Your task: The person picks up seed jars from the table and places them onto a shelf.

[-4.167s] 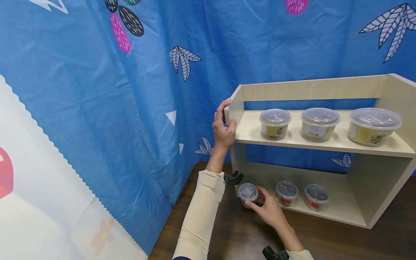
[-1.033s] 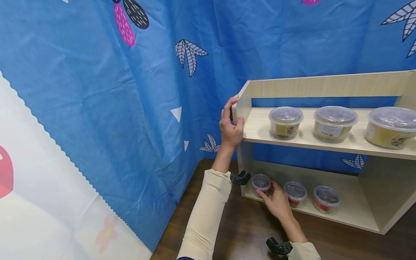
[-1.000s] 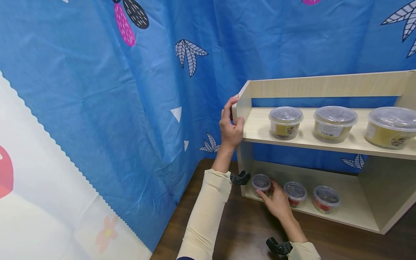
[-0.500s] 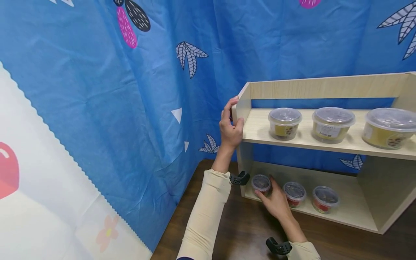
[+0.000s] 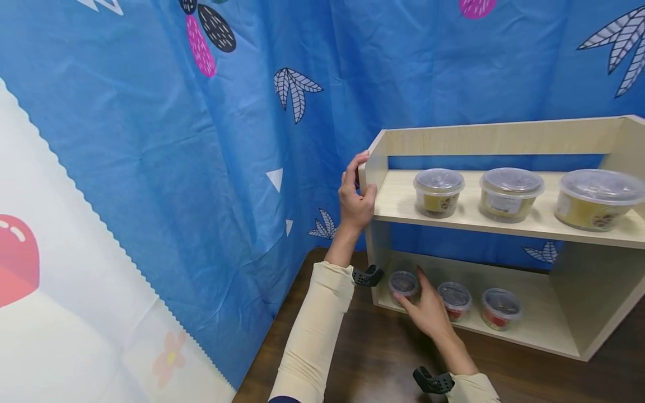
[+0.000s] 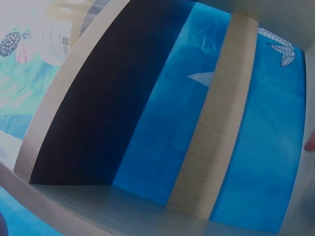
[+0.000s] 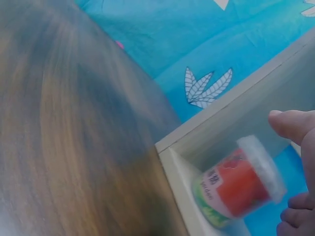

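Observation:
My left hand (image 5: 355, 196) grips the upper left side panel of a pale wooden shelf (image 5: 504, 225); in the left wrist view only a fingertip (image 6: 310, 143) shows. On the lower board, at its left end, stands a small lidded plastic tub (image 5: 403, 284) with a red label. My right hand (image 5: 429, 308) is beside that tub, thumb and forefinger spread around its near and right sides. The right wrist view shows the same tub (image 7: 236, 184) upright on the board, with the thumb (image 7: 290, 125) apart from it.
Two more small tubs, a middle one (image 5: 455, 301) and a right one (image 5: 501, 308), stand in line on the lower board. Above them are three larger yellow-labelled tubs (image 5: 438, 192). A dark wooden table (image 5: 373, 358) carries the shelf, and a blue patterned curtain (image 5: 242, 168) hangs behind.
The small tub has gone from the shelf's front left edge onto the lower board. My right hand has since let go, its fingers spreading. My left hand keeps its grip.

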Action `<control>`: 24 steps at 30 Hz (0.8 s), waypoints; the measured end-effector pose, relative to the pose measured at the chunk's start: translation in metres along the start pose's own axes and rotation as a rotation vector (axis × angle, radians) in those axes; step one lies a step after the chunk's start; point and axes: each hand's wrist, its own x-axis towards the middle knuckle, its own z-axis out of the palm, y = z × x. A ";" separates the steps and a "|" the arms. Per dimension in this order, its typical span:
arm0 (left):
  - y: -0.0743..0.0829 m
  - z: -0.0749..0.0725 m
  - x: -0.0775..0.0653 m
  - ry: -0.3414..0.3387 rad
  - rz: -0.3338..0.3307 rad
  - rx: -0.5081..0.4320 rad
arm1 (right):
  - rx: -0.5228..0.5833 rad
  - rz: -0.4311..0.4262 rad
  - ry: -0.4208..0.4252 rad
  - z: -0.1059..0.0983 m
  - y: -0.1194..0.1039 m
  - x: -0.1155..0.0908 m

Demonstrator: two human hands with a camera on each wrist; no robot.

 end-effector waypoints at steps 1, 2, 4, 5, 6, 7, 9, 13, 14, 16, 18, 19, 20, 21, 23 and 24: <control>-0.001 -0.001 0.000 -0.002 0.006 0.007 | -0.002 -0.007 -0.003 -0.002 0.000 0.000; -0.002 -0.001 0.001 -0.006 0.011 0.016 | -0.003 -0.018 -0.004 -0.004 -0.001 0.000; -0.004 -0.001 0.001 -0.022 0.023 0.031 | -0.005 -0.043 -0.005 -0.009 -0.001 0.000; -0.005 -0.001 0.002 -0.032 0.028 0.038 | -0.009 -0.061 0.003 -0.012 -0.001 -0.001; -0.005 -0.001 0.002 -0.042 0.035 0.051 | -0.015 -0.080 0.012 -0.014 -0.001 -0.001; -0.006 0.000 0.003 -0.051 0.044 0.063 | -0.018 -0.101 0.024 -0.018 -0.001 -0.002; -0.007 0.000 0.004 -0.067 0.066 0.093 | -0.026 -0.139 0.045 -0.024 -0.002 -0.004; -0.008 0.001 0.007 -0.092 0.100 0.156 | -0.043 -0.218 0.088 -0.041 -0.001 -0.007; -0.008 0.001 0.007 -0.101 0.100 0.169 | -0.052 -0.235 0.096 -0.046 0.000 -0.009; -0.007 0.000 0.009 -0.120 0.091 0.192 | -0.072 -0.259 0.107 -0.056 0.002 -0.011; -0.006 -0.004 0.009 -0.139 0.084 0.232 | -0.089 -0.273 0.111 -0.066 0.004 -0.014; -0.005 -0.007 0.010 -0.149 0.082 0.253 | -0.100 -0.276 0.110 -0.070 0.005 -0.015; -0.004 -0.010 0.010 -0.155 0.086 0.282 | -0.105 -0.280 0.109 -0.074 0.006 -0.017; -0.002 -0.014 0.009 -0.151 0.092 0.326 | -0.115 -0.282 0.109 -0.078 0.007 -0.018; 0.001 -0.019 0.005 -0.112 0.084 0.399 | -0.138 -0.293 0.117 -0.086 0.010 -0.022; 0.004 -0.022 0.002 -0.081 0.071 0.426 | -0.153 -0.300 0.121 -0.090 0.012 -0.024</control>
